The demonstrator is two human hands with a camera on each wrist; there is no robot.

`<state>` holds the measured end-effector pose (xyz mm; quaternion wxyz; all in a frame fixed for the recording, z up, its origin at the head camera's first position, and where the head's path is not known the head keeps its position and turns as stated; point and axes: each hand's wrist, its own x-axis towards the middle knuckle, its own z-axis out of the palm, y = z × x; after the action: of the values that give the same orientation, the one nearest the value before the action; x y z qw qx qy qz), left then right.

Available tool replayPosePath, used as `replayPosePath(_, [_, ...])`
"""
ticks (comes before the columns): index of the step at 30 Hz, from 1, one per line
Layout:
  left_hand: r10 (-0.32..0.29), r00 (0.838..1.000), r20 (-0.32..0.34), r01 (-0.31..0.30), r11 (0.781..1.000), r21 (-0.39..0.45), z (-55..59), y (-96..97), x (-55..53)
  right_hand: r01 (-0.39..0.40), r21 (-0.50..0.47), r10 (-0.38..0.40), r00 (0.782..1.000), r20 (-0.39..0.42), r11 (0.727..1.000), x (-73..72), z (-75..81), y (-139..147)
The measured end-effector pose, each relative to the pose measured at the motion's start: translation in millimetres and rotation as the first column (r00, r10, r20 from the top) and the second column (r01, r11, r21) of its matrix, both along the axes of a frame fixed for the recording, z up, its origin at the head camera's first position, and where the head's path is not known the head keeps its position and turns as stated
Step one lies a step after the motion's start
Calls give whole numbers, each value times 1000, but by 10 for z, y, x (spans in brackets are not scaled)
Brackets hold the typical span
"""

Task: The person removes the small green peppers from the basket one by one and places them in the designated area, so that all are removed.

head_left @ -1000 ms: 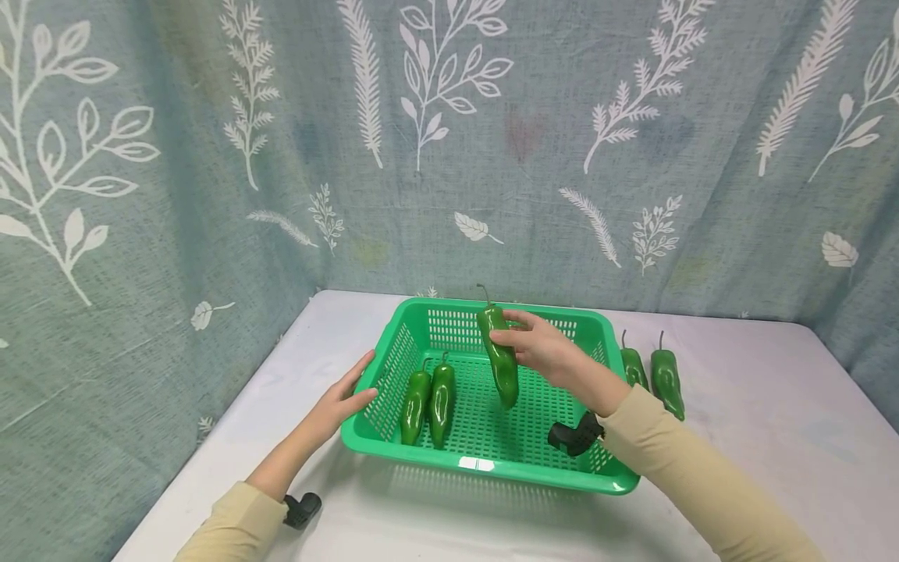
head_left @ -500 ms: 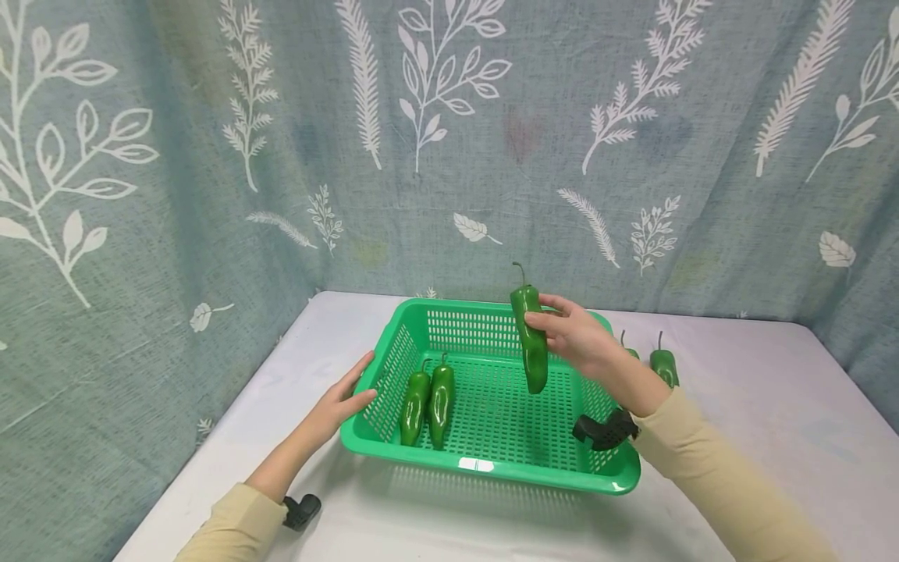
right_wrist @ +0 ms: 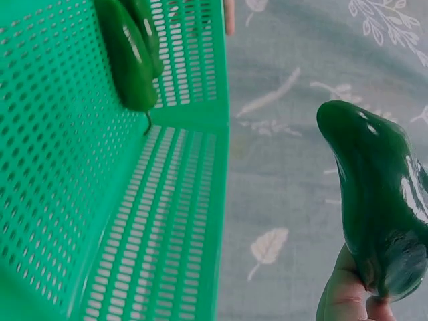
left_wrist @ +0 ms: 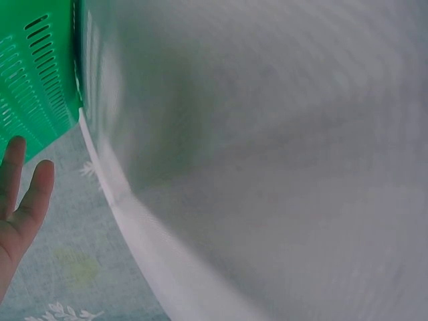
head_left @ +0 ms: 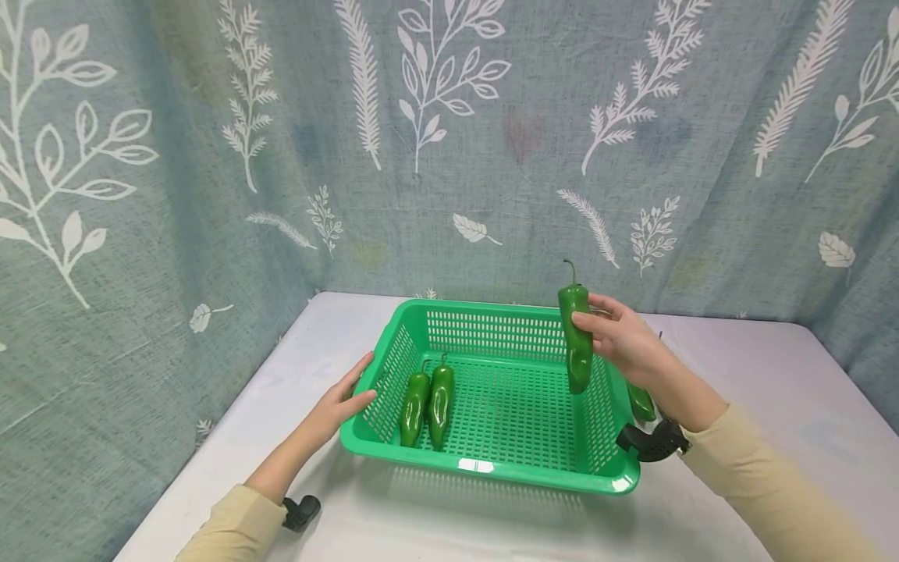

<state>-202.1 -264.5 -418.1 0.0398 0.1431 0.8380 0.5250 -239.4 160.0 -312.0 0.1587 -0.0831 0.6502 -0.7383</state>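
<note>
Head view: pinching one green pepper (head_left: 578,343), stem up, in the right hand (head_left: 627,339), at two o'clock of the green basket (head_left: 534,473)! And at nine o'clock, touching the rim (head_left: 390,336) with a straight-fingered left hand (head_left: 340,402), near two more peppers (head_left: 439,406) inside.

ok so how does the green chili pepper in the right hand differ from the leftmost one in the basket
The held pepper is raised in the right hand; the leftmost pepper rests in the basket, untouched. The held pepper is nearly upright, stem up, while the leftmost pepper lies down beside its neighbor. Both are glossy and green with thin, curved stems.
</note>
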Motion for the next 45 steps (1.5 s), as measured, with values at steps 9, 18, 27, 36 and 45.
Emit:
replayPosePath(9, [4,1000,-1,-4,1000,-8,7,0,-3,51,-19,-51,999,4,999,45,-33,315])
replayPosePath(18, [-2,1000,-5,2,1000,-14,12,5,0,82,134,-84,996,6,988,14,-155,619])
replayPosePath(27, [5,1000,-9,-5,1000,-12,23,7,13,142,237,-145,989,-5,961,-82,-280,914])
replayPosePath(36, [6,1000,-9,-6,1000,-15,33,11,12,191,333,-219,974,50,923,-175,-390,1126])
replayPosePath(45, [4,1000,4,-4,1000,2,32,8,9,239,382,-293,952,90,893,-243,-550,1267])
